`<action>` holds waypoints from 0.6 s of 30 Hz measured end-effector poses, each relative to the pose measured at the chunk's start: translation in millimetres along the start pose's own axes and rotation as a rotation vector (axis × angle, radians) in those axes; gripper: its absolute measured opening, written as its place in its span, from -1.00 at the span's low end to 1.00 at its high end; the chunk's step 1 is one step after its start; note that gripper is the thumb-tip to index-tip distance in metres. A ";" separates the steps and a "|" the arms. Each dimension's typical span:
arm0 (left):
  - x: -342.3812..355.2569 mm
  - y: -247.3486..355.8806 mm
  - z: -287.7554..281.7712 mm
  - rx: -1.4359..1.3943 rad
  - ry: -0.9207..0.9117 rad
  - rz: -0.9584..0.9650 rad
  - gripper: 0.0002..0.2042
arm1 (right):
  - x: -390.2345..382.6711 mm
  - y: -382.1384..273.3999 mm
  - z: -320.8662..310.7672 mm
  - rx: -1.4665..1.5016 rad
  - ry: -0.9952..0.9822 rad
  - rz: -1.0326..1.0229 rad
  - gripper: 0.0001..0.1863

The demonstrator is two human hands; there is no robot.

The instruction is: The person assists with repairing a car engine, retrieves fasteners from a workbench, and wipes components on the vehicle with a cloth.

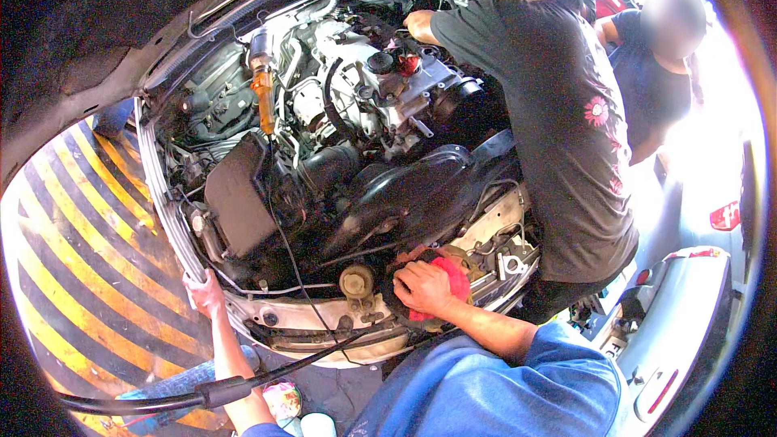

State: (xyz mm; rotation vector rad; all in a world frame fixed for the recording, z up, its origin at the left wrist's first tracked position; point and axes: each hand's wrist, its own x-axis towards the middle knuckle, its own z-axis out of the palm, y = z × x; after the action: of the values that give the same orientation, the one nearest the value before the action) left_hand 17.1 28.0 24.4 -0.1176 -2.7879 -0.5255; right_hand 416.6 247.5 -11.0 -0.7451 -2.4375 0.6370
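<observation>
My left hand (pixel 206 290) grips the outer edge of the car's fender (pixel 163 190) at the lower left. My right hand (pixel 417 287) has its fingers curled at the front of the engine bay, beside a red cloth (pixel 451 273) and over a dark item I cannot make out. Left of it is a round tan cap (pixel 356 282). An orange work light (pixel 264 93) hangs upright above the bay, its dark cord running down past the air box (pixel 233 198). The engine (pixel 372 93) and a black curved cover (pixel 405 186) lie beyond my hands.
A co-worker (pixel 558 162) leans in from the right, a hand (pixel 418 26) reaching into the engine; another person (pixel 660 73) stands behind. The raised hood (pixel 73 16) overhangs the left. A black hose (pixel 210 392) crosses below me. Yellow-striped floor (pixel 89 259) and other cars (pixel 684 316) flank the bay.
</observation>
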 end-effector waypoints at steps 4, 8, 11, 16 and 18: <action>-1.7 2.8 -2.3 -0.009 -0.007 -0.013 -0.45 | -0.8 -0.9 -1.1 -0.006 -0.023 0.019 -0.86; -0.1 1.2 -0.7 0.008 0.004 -0.016 -0.46 | -0.8 -0.4 -1.2 0.003 -0.016 0.000 -0.86; 0.7 0.0 -0.1 0.009 -0.001 -0.018 -0.45 | -0.5 0.3 -0.7 0.013 0.021 -0.026 -0.90; -1.3 2.0 -2.7 -0.006 -0.025 -0.033 -0.44 | -0.8 0.1 0.4 0.006 0.034 -0.018 -0.91; -2.1 3.1 -3.8 -0.012 -0.033 -0.031 -0.44 | -0.7 -0.2 0.6 0.011 0.039 -0.025 -0.91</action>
State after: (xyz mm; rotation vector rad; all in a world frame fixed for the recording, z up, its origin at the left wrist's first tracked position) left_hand 20.6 29.5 28.2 -0.0872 -2.8231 -0.5527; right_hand 416.7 246.7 -11.5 -0.7151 -2.4017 0.6201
